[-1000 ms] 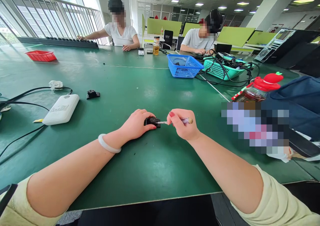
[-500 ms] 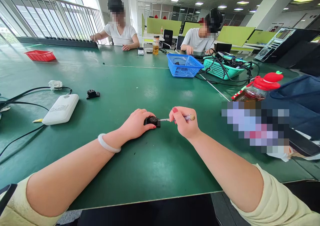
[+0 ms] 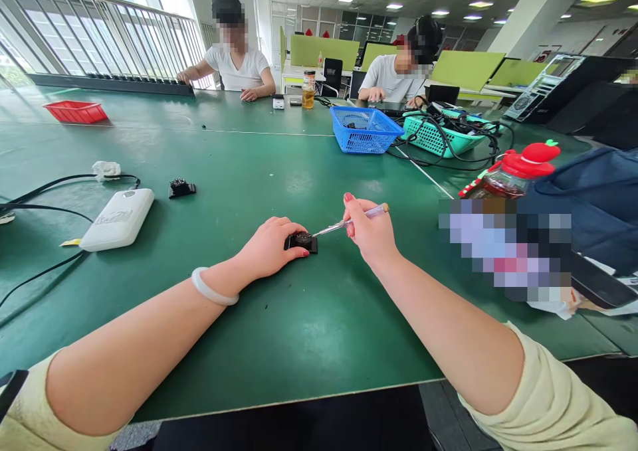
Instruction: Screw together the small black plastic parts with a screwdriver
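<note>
left hand (image 3: 272,244): small black part (image 3: 301,242) pinned on tabletop (image 3: 279,331) | right hand (image 3: 371,232): screwdriver (image 3: 349,221) pinched, handle now tilted up, tip kept seated in part

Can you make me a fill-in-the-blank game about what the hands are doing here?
1. The left hand holds down a small black part on the ____ table.
2. The right hand holds a thin ____, its tip at the part.
3. The left wrist wears a white ____.
4. Farther back stands a ____ basket beside a teal one.

Missing words: green; screwdriver; bangle; blue
</note>
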The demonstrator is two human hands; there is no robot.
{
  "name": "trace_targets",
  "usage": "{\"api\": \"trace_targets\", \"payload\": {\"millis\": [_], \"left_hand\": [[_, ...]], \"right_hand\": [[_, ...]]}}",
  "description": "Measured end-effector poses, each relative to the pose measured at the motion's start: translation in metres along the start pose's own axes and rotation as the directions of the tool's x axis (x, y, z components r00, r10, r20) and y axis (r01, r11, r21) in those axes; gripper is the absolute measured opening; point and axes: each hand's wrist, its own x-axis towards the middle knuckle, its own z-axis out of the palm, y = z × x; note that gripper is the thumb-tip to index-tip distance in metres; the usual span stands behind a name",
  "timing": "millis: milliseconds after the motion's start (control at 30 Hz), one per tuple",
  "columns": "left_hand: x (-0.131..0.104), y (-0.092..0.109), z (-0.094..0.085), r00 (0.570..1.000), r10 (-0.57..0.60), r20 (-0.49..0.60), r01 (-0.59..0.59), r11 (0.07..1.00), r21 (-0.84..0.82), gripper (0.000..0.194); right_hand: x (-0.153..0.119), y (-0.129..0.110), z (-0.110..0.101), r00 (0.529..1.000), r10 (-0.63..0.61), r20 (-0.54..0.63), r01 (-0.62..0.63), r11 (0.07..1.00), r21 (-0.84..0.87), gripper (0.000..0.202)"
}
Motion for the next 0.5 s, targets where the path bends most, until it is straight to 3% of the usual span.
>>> {"api": "trace_targets", "payload": {"millis": [133,267,500], "left_hand": [[0.0001,-0.0002,0.0008,1.0,-0.004,-0.003,0.004,1.0,-0.012,0.037],[0.0002,-0.0005,0.0011,1.0,-0.005,-0.003,0.005,1.0,-0.013,0.037],[-0.0002,-0.0011,-0.0006,1.0,-0.017,-0.012,0.017,1.0,-0.006,0.036]], "right_hand": [[0.0011,-0.0007,0.0016,0.999,0.044,0.003,-0.044,0.997,0.065,0.053],[0.004,-0.0011,0.0025,0.979,0.205,0.012,-0.203,0.957,0.206,0.048],[0.0069,0.0007,-0.0003,0.832,0.55,0.075,-0.54,0.77,0.34,0.042]]}}
